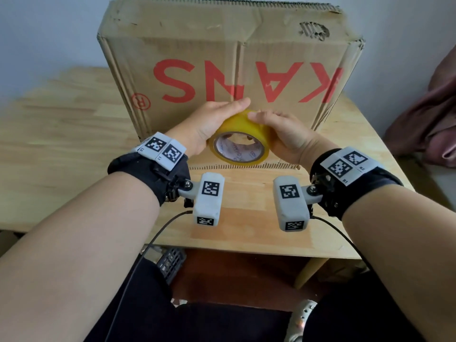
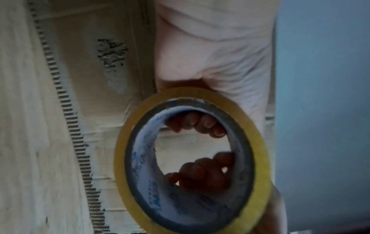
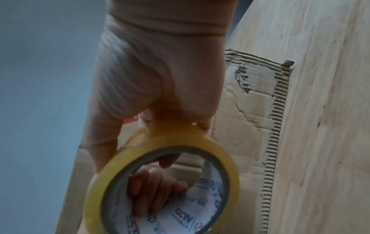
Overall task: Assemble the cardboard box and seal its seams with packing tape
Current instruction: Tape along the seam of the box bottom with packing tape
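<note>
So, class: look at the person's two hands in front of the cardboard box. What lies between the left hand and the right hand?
The roll of yellow packing tape. In the head view, the left hand and right hand grip its opposite sides.

Domestic room, likely a home: light wooden table (image 1: 74, 124) against a plain pale wall (image 1: 44, 30), crumpled pinkish fabric (image 1: 429, 114) right of the hands.

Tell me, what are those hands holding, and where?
Both hands, left and right, grip the tape roll by its outer rim; fingers curl behind it.
</note>
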Available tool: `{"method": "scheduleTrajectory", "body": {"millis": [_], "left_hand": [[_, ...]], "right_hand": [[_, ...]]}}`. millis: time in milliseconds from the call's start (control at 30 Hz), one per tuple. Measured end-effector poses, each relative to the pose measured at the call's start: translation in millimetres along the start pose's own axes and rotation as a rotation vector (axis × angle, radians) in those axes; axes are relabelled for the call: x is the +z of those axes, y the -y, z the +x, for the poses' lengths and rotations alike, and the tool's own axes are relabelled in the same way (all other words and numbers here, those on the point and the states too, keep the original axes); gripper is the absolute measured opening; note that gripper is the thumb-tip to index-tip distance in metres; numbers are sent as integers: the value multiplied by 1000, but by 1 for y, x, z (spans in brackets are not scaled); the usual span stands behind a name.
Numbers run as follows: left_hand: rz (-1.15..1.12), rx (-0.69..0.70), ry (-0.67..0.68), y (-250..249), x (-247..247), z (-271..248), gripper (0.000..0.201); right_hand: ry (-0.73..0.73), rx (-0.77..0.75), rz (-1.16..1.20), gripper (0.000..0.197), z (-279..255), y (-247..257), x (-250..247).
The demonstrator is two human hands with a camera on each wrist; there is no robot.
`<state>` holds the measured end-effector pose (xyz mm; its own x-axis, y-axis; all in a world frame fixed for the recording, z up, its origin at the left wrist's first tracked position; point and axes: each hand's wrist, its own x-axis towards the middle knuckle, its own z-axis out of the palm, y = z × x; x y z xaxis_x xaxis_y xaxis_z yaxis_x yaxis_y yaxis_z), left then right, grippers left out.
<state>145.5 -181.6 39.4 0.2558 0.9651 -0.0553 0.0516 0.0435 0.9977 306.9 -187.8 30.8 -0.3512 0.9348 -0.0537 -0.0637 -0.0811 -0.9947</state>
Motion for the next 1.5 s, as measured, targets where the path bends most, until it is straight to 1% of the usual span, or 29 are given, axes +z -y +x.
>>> {"method": "scheduleTrajectory", "body": {"millis": [33, 100, 200, 233, 333, 367, 433, 467, 500, 567, 667, 700, 767, 800, 900, 1033, 1167, 1300, 1367, 1433, 1500], "left_hand": [[-50, -6, -11, 2, -2, 2, 25], [-141, -17, -31, 5, -6, 7, 24], [-270, -22, -22, 8, -13, 10, 22], [-320, -29, -18, 10, -14, 10, 24], [-455, -34, -30, 14, -18, 7, 41], [-472, -26, -51, 14, -19, 7, 41], [-430, -10, -74, 10, -17, 4, 28], [-375, 3, -82, 6, -16, 2, 22], [-302, 21, -86, 2, -14, 0, 20], [-126, 56, -86, -4, -8, -5, 19], [40, 139, -40, -9, 2, -11, 30], [62, 190, -54, -8, 3, -12, 29], [93, 290, -103, -7, 2, -13, 14], [113, 322, -123, -7, 2, -14, 12], [104, 400, -166, -6, 4, -17, 14], [77, 475, -226, -6, 11, -20, 26], [99, 486, -252, -6, 13, -18, 32], [93, 443, -162, -8, 14, -18, 28], [76, 433, -130, -6, 14, -16, 29], [62, 419, -132, -3, 14, -14, 32], [71, 412, -147, -3, 15, -15, 29]], "right_hand": [[-22, 2, 21, 34, 1, -1, -2], [-46, -3, 39, 31, 1, -3, -6], [-15, -14, 38, 18, 0, -2, -12], [-11, -11, 38, 17, 0, -2, -13], [-3, -11, 46, 19, -2, 0, -14], [-10, -16, 51, 17, -2, 1, -13], [-35, -43, 71, 13, -4, 6, -10], [-53, -61, 80, 11, -5, 9, -7], [-72, -78, 88, 10, -5, 11, -4], [-97, -103, 57, 7, -8, 16, 2], [-129, -107, -42, 16, -11, 21, 8], [-154, -111, -68, 16, -12, 22, 9], [-218, -105, -113, 17, -12, 25, 10], [-242, -99, -131, 18, -12, 25, 10], [-259, -75, -101, 21, -10, 25, 11], [-298, -24, -55, 34, -7, 22, 13], [-264, 47, 17, 43, -4, 19, 13], [-170, 112, 60, 50, -3, 16, 12], [-148, 124, 71, 50, -3, 15, 11], [-145, 122, 80, 50, -2, 15, 11], [-154, 121, 95, 50, -2, 15, 11]]}}
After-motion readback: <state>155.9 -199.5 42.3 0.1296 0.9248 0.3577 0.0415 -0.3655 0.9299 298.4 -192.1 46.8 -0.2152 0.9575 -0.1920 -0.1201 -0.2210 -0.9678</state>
